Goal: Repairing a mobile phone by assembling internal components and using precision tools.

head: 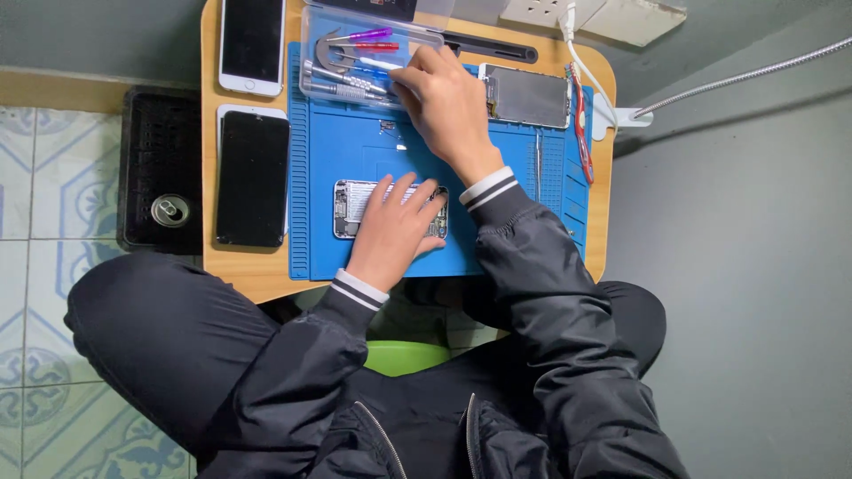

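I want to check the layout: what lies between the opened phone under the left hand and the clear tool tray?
In the head view, only bare blue mat lies between the opened phone and the tool tray.

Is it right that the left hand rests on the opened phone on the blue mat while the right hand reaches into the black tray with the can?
Not quite. In the head view the left hand does rest on the opened phone on the blue mat, but the right hand reaches into the clear plastic tool tray at the far edge of the mat. The black tray with the can sits untouched on the floor.
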